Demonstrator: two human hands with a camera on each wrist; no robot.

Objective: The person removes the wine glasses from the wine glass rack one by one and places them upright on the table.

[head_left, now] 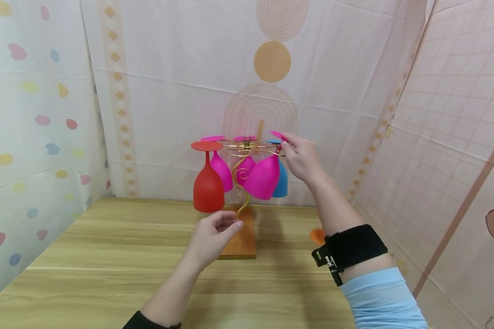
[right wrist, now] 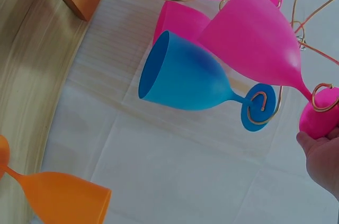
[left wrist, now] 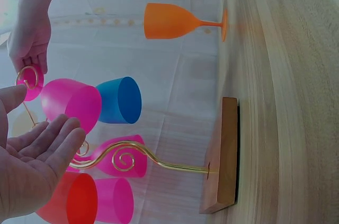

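Observation:
My right hand [head_left: 301, 157] pinches the foot of a pink wine glass [head_left: 264, 178], which hangs upside down and tilted at the gold wire stand [head_left: 247, 145]. In the right wrist view, a wire hook [right wrist: 324, 99] curls around this glass's stem by the foot. My left hand [head_left: 214, 235], fingers loosely extended and holding nothing, is in front of the stand's curved post [left wrist: 159, 161]. A red wine glass [head_left: 208, 189], a blue wine glass [right wrist: 185, 75] and two more pink ones hang bowl-down from the other hooks.
The stand's wooden base [head_left: 243, 235] rests on the wood-grain table [head_left: 119, 256]. An orange wine glass [left wrist: 172, 21] stands upright on the right, mostly hidden behind my right forearm in the head view. Patterned curtains [head_left: 181, 55] enclose the back and sides.

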